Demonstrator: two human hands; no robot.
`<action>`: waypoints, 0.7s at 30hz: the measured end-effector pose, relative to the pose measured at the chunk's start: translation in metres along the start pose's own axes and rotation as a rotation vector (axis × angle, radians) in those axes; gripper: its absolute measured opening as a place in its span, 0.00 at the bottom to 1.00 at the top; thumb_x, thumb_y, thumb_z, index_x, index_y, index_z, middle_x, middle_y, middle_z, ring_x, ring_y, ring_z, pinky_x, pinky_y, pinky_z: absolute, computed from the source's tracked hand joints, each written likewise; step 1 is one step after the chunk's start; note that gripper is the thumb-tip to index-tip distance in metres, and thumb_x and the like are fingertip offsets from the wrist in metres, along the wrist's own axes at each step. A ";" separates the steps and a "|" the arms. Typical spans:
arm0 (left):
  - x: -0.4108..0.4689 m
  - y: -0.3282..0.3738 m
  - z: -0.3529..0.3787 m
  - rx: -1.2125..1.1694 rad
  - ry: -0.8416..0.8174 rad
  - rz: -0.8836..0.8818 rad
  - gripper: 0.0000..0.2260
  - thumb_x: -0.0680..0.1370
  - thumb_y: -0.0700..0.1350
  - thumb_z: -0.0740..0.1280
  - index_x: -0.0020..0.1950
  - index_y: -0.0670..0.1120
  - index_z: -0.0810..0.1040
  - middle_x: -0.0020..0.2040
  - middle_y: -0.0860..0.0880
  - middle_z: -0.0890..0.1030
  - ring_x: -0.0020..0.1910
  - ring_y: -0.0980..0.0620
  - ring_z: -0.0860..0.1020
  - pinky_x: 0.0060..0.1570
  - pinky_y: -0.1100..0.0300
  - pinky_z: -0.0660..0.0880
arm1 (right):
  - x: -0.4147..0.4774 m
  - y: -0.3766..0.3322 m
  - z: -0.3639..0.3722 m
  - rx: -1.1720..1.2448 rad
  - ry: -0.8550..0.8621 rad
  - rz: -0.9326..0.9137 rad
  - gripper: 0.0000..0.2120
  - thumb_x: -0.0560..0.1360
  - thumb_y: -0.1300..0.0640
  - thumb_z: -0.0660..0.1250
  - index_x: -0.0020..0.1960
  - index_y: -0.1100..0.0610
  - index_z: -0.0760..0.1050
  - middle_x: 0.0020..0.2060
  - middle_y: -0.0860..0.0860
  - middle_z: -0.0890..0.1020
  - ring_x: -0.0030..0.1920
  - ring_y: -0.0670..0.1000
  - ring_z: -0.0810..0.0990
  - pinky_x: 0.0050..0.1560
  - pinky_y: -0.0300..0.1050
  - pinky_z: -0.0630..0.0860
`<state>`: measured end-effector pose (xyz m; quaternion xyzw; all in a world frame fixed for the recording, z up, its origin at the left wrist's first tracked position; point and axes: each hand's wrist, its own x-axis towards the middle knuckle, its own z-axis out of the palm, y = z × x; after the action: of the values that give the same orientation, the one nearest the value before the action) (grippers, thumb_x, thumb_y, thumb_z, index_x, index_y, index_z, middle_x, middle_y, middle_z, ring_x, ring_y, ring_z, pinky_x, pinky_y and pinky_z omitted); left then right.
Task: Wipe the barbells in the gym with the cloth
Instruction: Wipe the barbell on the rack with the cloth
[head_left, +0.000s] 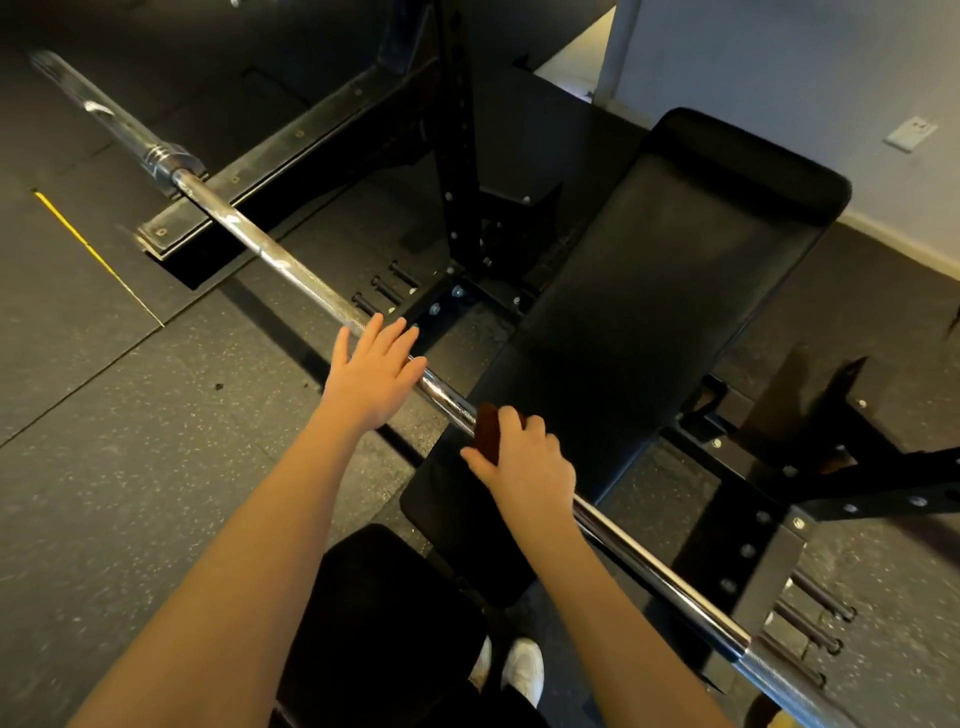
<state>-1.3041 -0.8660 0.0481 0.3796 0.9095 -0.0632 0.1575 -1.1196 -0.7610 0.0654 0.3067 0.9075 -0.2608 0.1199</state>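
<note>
A chrome barbell (270, 260) runs diagonally from the upper left to the lower right, above a black bench. My right hand (524, 457) grips the bar near its middle with a dark brown cloth (487, 432) wrapped between the fingers and the steel. My left hand (376, 371) lies flat with straight, spread fingers on the bar, just to the left of the cloth. The bar's left sleeve (104, 111) is bare of plates.
A black padded bench (649, 312) lies under the bar. A black rack frame (457, 156) with bolted feet and storage pegs stands behind and to the right. Speckled rubber floor (156, 441) spreads to the left. My white shoes (519, 670) show below.
</note>
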 end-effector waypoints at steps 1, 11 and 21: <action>0.001 -0.003 0.001 0.003 0.000 -0.019 0.25 0.82 0.53 0.46 0.80 0.49 0.53 0.80 0.50 0.47 0.78 0.48 0.39 0.75 0.40 0.39 | -0.010 0.008 0.000 -0.002 -0.003 0.000 0.30 0.77 0.38 0.63 0.72 0.51 0.59 0.64 0.53 0.70 0.61 0.53 0.73 0.55 0.46 0.73; 0.006 0.006 0.008 -0.193 0.110 -0.095 0.24 0.84 0.54 0.46 0.80 0.48 0.53 0.80 0.50 0.50 0.78 0.51 0.41 0.75 0.45 0.41 | 0.022 -0.026 0.004 -0.093 0.072 -0.021 0.25 0.79 0.40 0.61 0.69 0.53 0.63 0.60 0.53 0.73 0.57 0.53 0.75 0.50 0.43 0.73; 0.019 -0.008 0.001 -0.084 0.076 0.038 0.23 0.84 0.52 0.47 0.79 0.49 0.55 0.80 0.49 0.52 0.79 0.49 0.42 0.73 0.40 0.38 | -0.015 0.015 0.006 -0.119 0.076 0.025 0.31 0.76 0.36 0.62 0.73 0.50 0.58 0.65 0.52 0.69 0.62 0.52 0.72 0.55 0.45 0.75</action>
<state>-1.3221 -0.8591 0.0412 0.3921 0.9092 -0.0077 0.1398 -1.0988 -0.7614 0.0604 0.3202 0.9213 -0.1931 0.1064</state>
